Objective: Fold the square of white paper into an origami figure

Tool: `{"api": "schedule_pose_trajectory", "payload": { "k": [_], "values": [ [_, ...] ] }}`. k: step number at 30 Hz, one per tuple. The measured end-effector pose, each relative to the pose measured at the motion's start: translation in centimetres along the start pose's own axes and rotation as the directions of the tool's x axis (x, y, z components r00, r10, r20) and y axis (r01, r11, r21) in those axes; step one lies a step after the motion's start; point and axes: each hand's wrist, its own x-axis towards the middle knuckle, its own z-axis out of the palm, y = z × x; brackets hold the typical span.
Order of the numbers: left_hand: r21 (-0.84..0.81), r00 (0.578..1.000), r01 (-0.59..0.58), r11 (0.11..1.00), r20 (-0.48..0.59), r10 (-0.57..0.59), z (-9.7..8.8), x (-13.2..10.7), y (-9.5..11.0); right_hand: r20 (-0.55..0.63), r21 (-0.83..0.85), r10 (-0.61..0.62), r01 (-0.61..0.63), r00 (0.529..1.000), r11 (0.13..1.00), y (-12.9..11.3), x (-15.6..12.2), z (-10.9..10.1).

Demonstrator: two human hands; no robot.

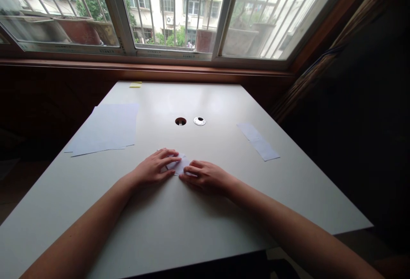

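A small folded piece of white paper (180, 164) lies on the white table (205, 210) near its middle. My left hand (156, 166) rests on the paper's left part, fingers stretched flat and pressing it down. My right hand (205, 176) lies on its right edge, fingers curled and pressed together against the paper. Most of the paper is hidden under the two hands.
A stack of white sheets (105, 129) lies at the left. A strip of paper (258, 140) lies at the right. A cable hole (180, 121) and its round cap (199, 120) sit mid-table. Yellow sticky notes (135, 85) lie at the far edge, below the barred window (173, 10).
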Motion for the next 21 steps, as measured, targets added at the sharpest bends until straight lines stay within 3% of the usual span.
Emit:
{"api": "schedule_pose_trajectory", "payload": {
  "k": [8, 21],
  "values": [
    [-0.041, 1.0, -0.028, 0.999, -0.014, 0.028, 0.2, 0.1, -0.3, -0.096, 0.064, 0.009, -0.003, 0.995, 0.998, -0.1, -1.4, 0.2],
    [-0.03, 1.0, -0.008, 1.0, 0.001, 0.008, 0.3, 0.1, -0.2, -0.117, 0.151, 0.049, -0.031, 0.992, 0.988, -0.4, -4.9, -1.2]
  ]
}}
